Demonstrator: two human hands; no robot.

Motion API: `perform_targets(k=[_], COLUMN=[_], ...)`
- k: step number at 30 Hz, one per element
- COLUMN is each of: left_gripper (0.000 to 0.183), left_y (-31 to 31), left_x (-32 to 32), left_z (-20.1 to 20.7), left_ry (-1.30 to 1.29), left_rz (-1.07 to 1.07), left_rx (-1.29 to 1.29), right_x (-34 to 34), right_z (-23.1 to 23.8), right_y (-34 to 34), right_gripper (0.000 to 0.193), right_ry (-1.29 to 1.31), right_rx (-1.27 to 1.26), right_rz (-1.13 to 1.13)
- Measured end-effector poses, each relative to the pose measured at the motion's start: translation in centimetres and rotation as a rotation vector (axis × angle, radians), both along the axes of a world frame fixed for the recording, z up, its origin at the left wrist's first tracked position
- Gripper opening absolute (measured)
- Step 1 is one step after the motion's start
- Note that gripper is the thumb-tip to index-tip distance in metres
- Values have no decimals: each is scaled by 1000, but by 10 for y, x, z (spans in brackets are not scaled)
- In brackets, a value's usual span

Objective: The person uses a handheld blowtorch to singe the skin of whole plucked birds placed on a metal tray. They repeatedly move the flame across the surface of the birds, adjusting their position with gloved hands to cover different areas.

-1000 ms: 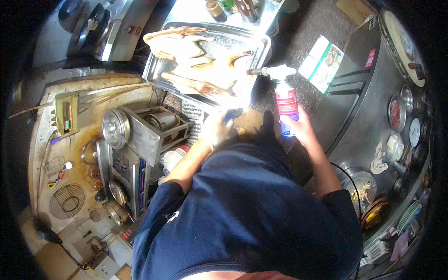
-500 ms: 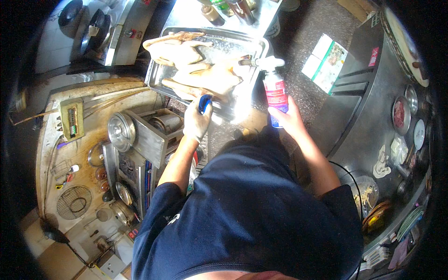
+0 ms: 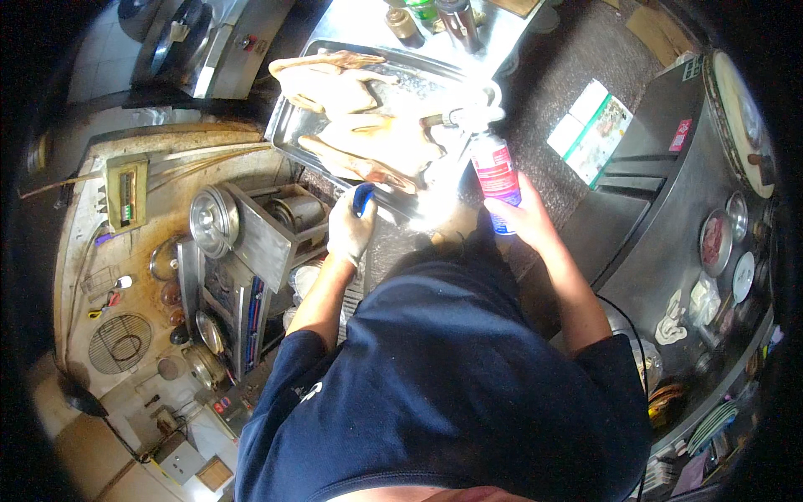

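Note:
My right hand [image 3: 529, 211] is wrapped round the lower part of a gas torch [image 3: 495, 171], a red, white and blue canister with a pale burner head. Its nozzle points left at a plucked bird [image 3: 381, 138] in a metal tray [image 3: 278, 132]; glare hides whether a flame burns. Behind lies a second plucked bird [image 3: 324, 89], long neck folded along it. My left hand [image 3: 346, 226], in a whitish glove, is closed on a small blue object [image 3: 363, 198] near the tray's front edge. The blue object's kind is unclear.
Bottles [image 3: 458, 25] stand on the metal table beyond the tray. To the left are a steel box unit [image 3: 263, 234] and a round rack [image 3: 120, 343]. A steel counter [image 3: 640, 251] on the right carries a bowl of meat [image 3: 715, 241]. A flattened carton [image 3: 590, 134] lies on the floor.
The view has shifted, so the tray and birds sit slightly further right. Both hands keep their grips, with the torch still beside the nearer bird.

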State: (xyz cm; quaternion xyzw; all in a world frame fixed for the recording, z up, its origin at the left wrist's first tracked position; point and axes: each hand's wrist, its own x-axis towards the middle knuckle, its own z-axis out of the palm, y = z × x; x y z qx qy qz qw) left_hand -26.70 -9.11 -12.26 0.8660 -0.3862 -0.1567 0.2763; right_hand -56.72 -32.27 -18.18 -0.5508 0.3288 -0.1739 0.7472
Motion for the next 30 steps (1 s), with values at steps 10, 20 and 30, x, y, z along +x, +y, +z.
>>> perform_targets(k=[10,20,30], left_gripper=[27,25,26], left_y=[16,23,-11], left_x=[3,-2,-25], left_z=[1,3,10], left_ry=[-16,1,-14], left_rz=[45,88,-46], left_rx=[7,7,-2], right_x=[35,17,-14], right_z=[11,31,33], right_y=[-11,-47,-71], right_gripper=[50,52,55], right_ry=[4,167,184], right_rx=[-33,-173,-220], right_rz=[93,126,39])
